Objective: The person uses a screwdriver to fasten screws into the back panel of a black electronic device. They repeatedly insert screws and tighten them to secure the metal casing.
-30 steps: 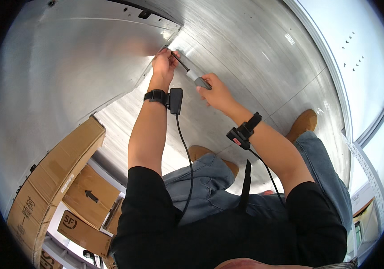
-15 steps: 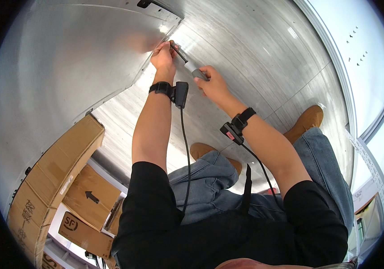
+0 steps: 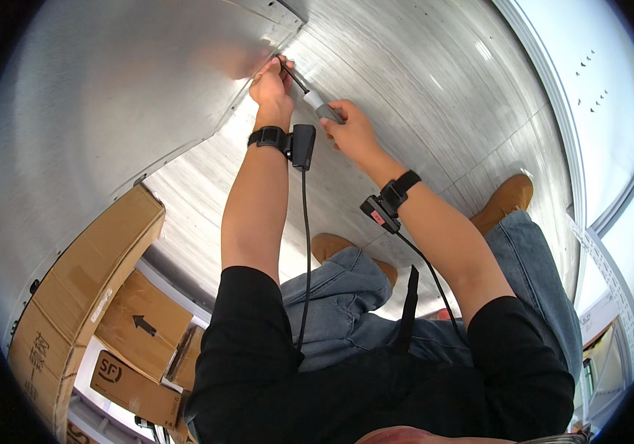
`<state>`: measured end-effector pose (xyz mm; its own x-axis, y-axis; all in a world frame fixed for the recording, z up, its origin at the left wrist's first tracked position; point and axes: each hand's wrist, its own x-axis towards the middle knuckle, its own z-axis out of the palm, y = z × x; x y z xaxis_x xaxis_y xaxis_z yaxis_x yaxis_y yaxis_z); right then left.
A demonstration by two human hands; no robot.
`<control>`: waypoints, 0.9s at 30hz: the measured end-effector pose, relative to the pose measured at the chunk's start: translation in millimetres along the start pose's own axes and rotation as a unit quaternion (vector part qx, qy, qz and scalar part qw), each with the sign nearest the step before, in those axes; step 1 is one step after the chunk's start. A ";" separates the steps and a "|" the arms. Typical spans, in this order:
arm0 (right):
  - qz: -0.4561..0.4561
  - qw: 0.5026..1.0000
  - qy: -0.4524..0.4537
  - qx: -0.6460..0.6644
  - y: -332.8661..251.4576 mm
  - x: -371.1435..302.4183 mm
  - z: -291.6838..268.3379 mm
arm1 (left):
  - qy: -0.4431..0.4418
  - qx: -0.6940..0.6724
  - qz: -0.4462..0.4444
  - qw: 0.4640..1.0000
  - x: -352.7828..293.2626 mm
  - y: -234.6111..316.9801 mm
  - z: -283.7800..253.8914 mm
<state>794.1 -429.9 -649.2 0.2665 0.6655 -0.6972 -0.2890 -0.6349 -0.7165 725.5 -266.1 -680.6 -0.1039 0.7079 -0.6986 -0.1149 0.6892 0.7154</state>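
My right hand (image 3: 352,132) grips the grey handle of a screwdriver (image 3: 323,107), whose dark shaft slants up and left. The shaft's end meets the lower edge of a large silver metal panel (image 3: 139,81). Right at that spot my left hand (image 3: 272,81) is closed, thumb and fingers bent together beside the tip. Whatever those fingers pinch, and any screw there, is too small and hidden to make out.
A long brown cardboard box (image 3: 80,274) leans along the panel at the left, with more cartons (image 3: 143,314) below it. Pale wood-look floor (image 3: 420,96) spreads beneath my hands. A white framed panel (image 3: 591,89) stands at the right. Cables hang from both wrist straps.
Both hands and the screwdriver have shifted slightly upward in the view, toward the panel's far corner. The panel and boxes sit a little further left. Both grips look the same.
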 end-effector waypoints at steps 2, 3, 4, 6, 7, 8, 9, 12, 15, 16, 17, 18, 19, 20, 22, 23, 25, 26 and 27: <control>0.004 1.000 -0.001 0.004 -2.2 -0.9 -0.5 | -0.002 0.006 0.000 1.000 0.5 -0.5 -0.2; 0.005 1.000 -0.002 0.007 -3.7 -1.3 -0.7 | -0.007 0.004 0.000 1.000 0.6 -0.6 -0.9; 0.016 1.000 -0.003 0.019 -5.2 -1.7 -1.3 | -0.011 0.002 0.000 1.000 0.6 -0.7 -1.7; 0.038 0.998 -0.005 0.045 -11.1 -3.7 -3.2 | -0.014 -0.005 -0.002 1.000 -0.3 -1.1 -2.2; 0.044 0.998 -0.008 0.044 -12.6 -3.1 -4.2 | -0.013 -0.009 -0.003 1.000 -0.7 -1.3 -2.2; 0.050 0.998 -0.011 0.044 -14.5 -2.4 -5.4 | -0.012 -0.013 -0.004 1.000 -0.5 -2.3 -2.4; 0.057 0.997 -0.014 0.043 -16.2 -2.3 -6.4 | -0.010 -0.011 -0.005 1.000 0.1 -2.7 -2.7; 0.090 0.993 0.043 0.070 -21.6 -5.3 -0.7 | -0.009 -0.005 -0.008 1.000 1.7 -2.5 -3.1; 0.099 0.993 0.024 0.058 -21.1 -3.8 -1.8 | -0.009 -0.003 -0.007 1.000 2.4 -3.5 -3.5; 0.093 0.992 0.034 0.078 -18.8 -3.7 -1.5 | -0.003 -0.003 -0.005 1.000 3.2 -3.6 -3.0; 0.086 0.990 0.043 0.098 -16.3 -4.1 -1.1 | 0.002 -0.003 -0.004 1.000 2.5 -3.4 -1.9; 0.080 0.988 0.053 0.118 -14.0 -4.1 -1.3 | 0.003 -0.006 -0.004 1.000 1.6 -3.2 -1.0; 0.087 0.988 0.047 0.118 -12.2 -2.8 -2.4 | 0.004 -0.010 -0.003 1.000 0.9 -2.9 0.0; 0.094 0.988 0.039 0.118 -12.0 -2.0 -3.5 | 0.007 -0.014 -0.002 1.000 0.7 -3.8 -0.8; 0.108 0.983 0.040 0.140 -11.1 -1.6 -4.2 | -0.005 -0.018 0.001 1.000 5.8 -4.0 -5.2; 0.114 0.979 0.050 0.163 -11.5 -1.2 -2.6 | -0.011 -0.019 0.002 1.000 6.1 -3.2 -5.7; 0.132 0.972 0.052 0.190 -11.9 -0.8 -3.3 | -0.016 -0.019 -0.001 1.000 5.1 -5.0 -5.0; 0.143 0.970 0.044 0.194 -12.8 -0.2 -4.3 | -0.017 -0.018 -0.001 1.000 4.1 -4.1 -4.3; 0.155 0.967 0.036 0.198 -13.1 0.0 -4.3 | -0.014 -0.010 -0.004 1.000 3.2 -3.6 -3.1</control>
<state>801.8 -423.3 -640.0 0.1708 0.4294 -0.8868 -0.6904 -0.5899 -0.4187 722.6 -266.8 -685.4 -0.0752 0.7072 -0.7030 -0.1350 0.6913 0.7098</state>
